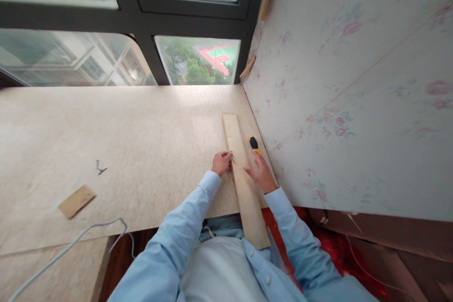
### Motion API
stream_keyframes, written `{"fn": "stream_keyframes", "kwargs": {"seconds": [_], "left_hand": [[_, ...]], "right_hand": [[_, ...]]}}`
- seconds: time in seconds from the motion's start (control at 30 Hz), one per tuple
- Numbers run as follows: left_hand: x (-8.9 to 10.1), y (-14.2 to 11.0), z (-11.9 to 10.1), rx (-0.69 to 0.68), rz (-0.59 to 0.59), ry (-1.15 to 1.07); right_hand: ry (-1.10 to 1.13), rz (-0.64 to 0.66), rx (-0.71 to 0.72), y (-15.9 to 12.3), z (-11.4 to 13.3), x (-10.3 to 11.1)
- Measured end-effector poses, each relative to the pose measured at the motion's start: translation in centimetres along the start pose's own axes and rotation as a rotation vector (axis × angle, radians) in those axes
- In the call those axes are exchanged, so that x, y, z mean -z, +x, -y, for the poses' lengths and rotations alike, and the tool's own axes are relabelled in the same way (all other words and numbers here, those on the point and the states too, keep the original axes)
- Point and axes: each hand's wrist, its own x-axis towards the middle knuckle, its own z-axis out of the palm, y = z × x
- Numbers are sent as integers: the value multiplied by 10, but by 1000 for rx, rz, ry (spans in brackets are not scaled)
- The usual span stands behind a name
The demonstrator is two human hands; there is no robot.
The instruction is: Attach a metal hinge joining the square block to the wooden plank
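Observation:
A long pale wooden plank (238,151) lies on the light stone-patterned worktop (123,151), its near end sticking out over the edge toward my body. My left hand (221,163) is curled at the plank's left edge, pinching a small metal piece (231,154), perhaps a screw or hook. My right hand (261,173) rests flat on the plank's right side, fingers spread. A black and yellow tool handle (254,143) lies just beyond my right fingertips, next to the wall.
A wall with floral wallpaper (354,104) rises close on the right. Windows (198,59) stand behind the worktop. On the left lie a small wood offcut (77,201), a little metal bit (100,168) and a white cable (71,245).

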Motion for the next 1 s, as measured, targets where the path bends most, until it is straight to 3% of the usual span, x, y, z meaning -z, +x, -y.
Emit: {"fn": "stream_keyframes", "kwargs": {"seconds": [0.1, 0.2, 0.33, 0.53, 0.77, 0.93, 1.0], "left_hand": [[0, 2, 1, -2, -2, 6], [0, 4, 2, -4, 1, 13], [1, 6, 1, -9, 15, 25], [2, 6, 1, -13, 29, 45], [2, 0, -4, -13, 41, 35], [2, -2, -7, 1, 48, 33], [1, 0, -6, 5, 49, 34]], "right_hand": [[-52, -115, -19, 17, -10, 19], [-165, -116, -112, 32, -17, 30], [-243, -53, -289, 46, -16, 28], [-163, -86, -388, 63, -8, 20], [189, -106, -400, 57, 23, 29], [744, -138, -314, 43, 65, 39], [804, -108, -291, 41, 80, 42]]}}
